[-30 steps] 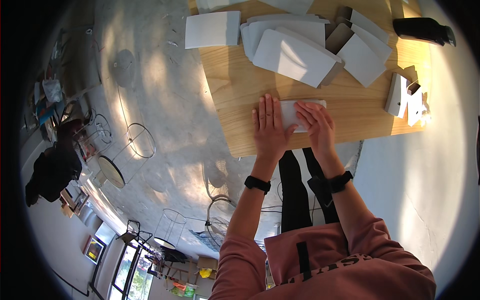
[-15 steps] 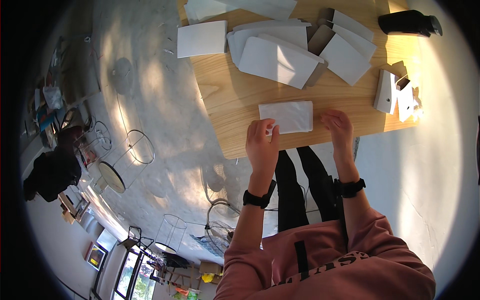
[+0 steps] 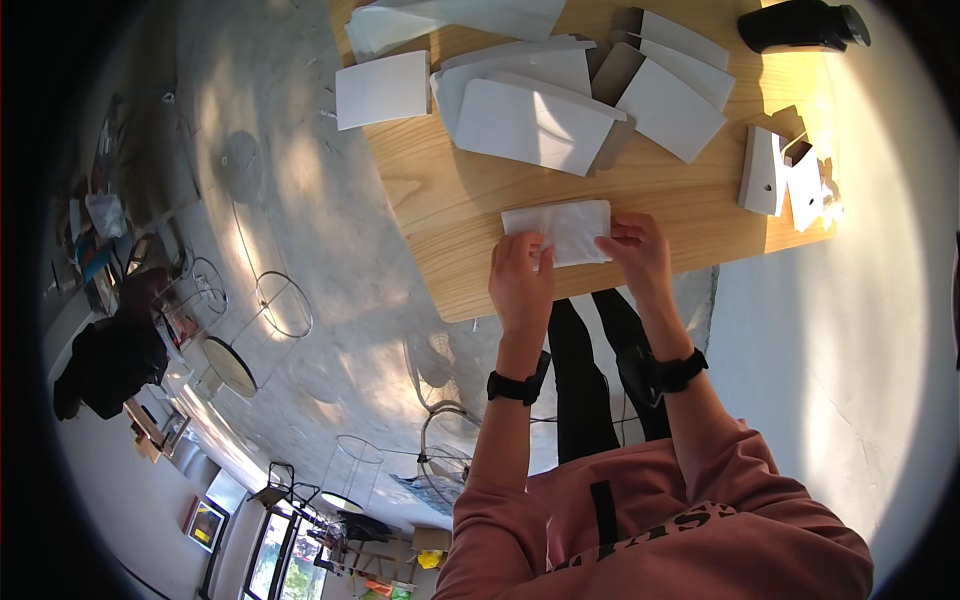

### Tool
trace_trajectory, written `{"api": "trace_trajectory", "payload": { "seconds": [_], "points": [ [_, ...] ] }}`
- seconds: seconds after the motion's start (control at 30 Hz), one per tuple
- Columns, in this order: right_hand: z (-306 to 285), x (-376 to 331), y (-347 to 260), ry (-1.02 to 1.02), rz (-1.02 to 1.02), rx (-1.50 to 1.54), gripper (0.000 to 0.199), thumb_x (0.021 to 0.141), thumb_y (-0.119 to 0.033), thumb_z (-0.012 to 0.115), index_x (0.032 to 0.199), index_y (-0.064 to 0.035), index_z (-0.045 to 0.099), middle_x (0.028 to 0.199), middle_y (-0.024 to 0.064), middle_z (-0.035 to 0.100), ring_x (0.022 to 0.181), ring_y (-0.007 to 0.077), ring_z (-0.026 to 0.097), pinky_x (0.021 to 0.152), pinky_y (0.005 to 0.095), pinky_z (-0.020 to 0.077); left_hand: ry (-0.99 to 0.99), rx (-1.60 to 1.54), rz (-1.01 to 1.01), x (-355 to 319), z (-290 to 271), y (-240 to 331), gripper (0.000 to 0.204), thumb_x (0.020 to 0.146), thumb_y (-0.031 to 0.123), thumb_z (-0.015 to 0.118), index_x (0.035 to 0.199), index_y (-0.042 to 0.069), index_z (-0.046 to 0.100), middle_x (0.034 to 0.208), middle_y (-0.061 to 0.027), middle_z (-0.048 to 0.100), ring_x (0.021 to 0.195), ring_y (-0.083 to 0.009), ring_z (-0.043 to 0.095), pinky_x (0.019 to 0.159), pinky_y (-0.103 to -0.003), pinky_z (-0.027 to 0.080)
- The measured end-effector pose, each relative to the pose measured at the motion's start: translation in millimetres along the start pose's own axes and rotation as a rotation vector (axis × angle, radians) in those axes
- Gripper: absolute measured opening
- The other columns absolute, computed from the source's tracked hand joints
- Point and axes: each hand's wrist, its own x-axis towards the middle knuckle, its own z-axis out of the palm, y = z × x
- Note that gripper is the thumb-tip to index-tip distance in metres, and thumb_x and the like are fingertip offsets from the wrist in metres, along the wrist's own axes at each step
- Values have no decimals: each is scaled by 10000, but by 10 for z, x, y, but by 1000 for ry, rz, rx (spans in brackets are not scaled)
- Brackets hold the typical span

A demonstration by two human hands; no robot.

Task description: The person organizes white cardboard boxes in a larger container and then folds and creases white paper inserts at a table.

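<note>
A thin white rectangular packet (image 3: pixel 572 228), slightly wrinkled and translucent like folded paper, lies at the table's near edge. My left hand (image 3: pixel 521 280) grips its near left corner, thumb and fingers curled around it. At the right end, my right hand (image 3: pixel 643 258) has its thumb over the edge and its fingers bent behind. Whatever lies underneath the packet is hidden.
Beyond my hands, overlapping white sleeves (image 3: pixel 530 120) cover the wooden table (image 3: pixel 450 215). A white box (image 3: pixel 383 90) sits at the left edge, more white envelopes (image 3: pixel 672 105) farther right. Small white cartons (image 3: pixel 763 172) and a black bottle (image 3: pixel 800 27) occupy the right side.
My right hand has moved left onto the packet's right end; before, it hovered apart from it. My left hand stays at the near left corner. The whole view has shifted slightly.
</note>
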Motion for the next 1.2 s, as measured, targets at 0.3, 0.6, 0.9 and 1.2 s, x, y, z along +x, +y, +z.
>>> {"api": "trace_trajectory", "payload": {
  "seconds": [0.3, 0.6, 0.9, 1.2],
  "points": [
    [57, 11, -35, 57, -98, -164, 204, 740, -31, 676, 912, 42, 595, 784, 75, 615, 699, 129, 579, 639, 250, 478, -13, -13, -13, 10, -4, 8, 164, 713, 31, 670, 823, 65, 554, 784, -60, 547, 725, -236, 565, 620, -342, 470],
    [96, 6, -58, 93, -72, -210, 171, 762, -126, 639, 868, 7, 617, 758, 88, 646, 682, 176, 617, 642, 282, 481, -12, -23, -18, 15, -2, -15, 165, 714, 28, 670, 821, 62, 548, 781, -64, 547, 726, -236, 571, 623, -340, 475],
    [110, -14, -90, 113, -106, -383, 170, 764, -193, 648, 843, -43, 632, 747, 48, 646, 699, 176, 623, 655, 293, 476, -16, -24, -19, 13, -11, -6, 170, 709, 18, 669, 817, 63, 546, 777, -59, 545, 726, -232, 569, 619, -332, 474],
    [79, 7, -99, 140, -130, -426, 182, 799, -251, 635, 793, -69, 638, 720, 56, 631, 659, 195, 616, 607, 305, 468, -16, -20, -24, 10, -3, -17, 173, 707, 15, 670, 819, 64, 546, 785, -58, 546, 726, -233, 567, 619, -335, 475]
  ]
}}
